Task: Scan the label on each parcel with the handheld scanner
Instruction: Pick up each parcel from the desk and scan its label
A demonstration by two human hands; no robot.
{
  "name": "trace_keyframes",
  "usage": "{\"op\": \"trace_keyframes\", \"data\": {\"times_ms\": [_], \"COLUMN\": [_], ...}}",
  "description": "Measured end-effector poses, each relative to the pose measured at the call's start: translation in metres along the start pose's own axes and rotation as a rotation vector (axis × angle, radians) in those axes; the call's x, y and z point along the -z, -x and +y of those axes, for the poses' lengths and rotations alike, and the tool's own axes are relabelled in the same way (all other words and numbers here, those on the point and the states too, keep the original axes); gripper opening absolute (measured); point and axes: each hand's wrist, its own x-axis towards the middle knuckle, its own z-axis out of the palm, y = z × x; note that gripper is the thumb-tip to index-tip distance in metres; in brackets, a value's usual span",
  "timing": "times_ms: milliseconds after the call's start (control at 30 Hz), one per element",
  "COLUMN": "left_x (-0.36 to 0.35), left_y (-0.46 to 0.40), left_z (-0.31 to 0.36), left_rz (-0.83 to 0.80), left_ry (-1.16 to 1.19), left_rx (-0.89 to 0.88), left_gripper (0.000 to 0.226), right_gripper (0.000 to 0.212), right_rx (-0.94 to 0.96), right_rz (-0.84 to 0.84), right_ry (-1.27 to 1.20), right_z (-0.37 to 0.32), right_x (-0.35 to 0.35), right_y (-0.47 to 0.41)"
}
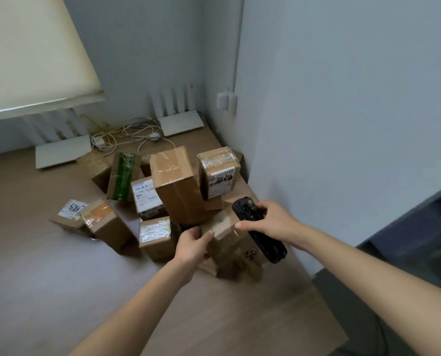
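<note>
Scanner [259,229] in right hand [270,222] grip, long axis toward wall; left hand [192,244] gripping parcel [227,237].

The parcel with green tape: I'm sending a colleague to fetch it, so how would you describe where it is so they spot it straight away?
Start at the wooden table and the heap of brown boxes in its far corner by the wall. Along the heap's left rear, just in front of the flat white router, stands the parcel with green tape. It alone carries a broad green strip down its face.
</note>
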Motion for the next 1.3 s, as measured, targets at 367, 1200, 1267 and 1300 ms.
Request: {"op": "trace_keyframes", "data": {"times_ms": [367, 1200, 1267, 1300], "left_x": [0.047, 0.009, 0.0, -0.004], "left_y": [0.108, 0.315, 0.317, 0.322], "left_z": [0.019, 0.077, 0.078, 0.079], "left_rz": [-0.184, -0.282, -0.353, -0.389], "left_ry": [-0.007, 0.073, 0.028, 0.012], "left_rx": [-0.239, -0.632, -0.638, -0.658], "left_gripper": [0.069, 0.043, 0.054, 0.054], "right_gripper": [0.059, 0.053, 0.05, 0.05], "right_rx": [0.061, 0.152, 0.161, 0.163], "right_rz": [0.187, 0.543, 0.554, 0.56], "right_ry": [-0.16, -0.319, -0.319, -0.322], "right_z": [-0.038, -0.058, -0.052, -0.05], "right_x": [-0.008, 0.043, 0.05, 0.052], "right_y": [0.141, 0.381, 0.393, 0.398]}}
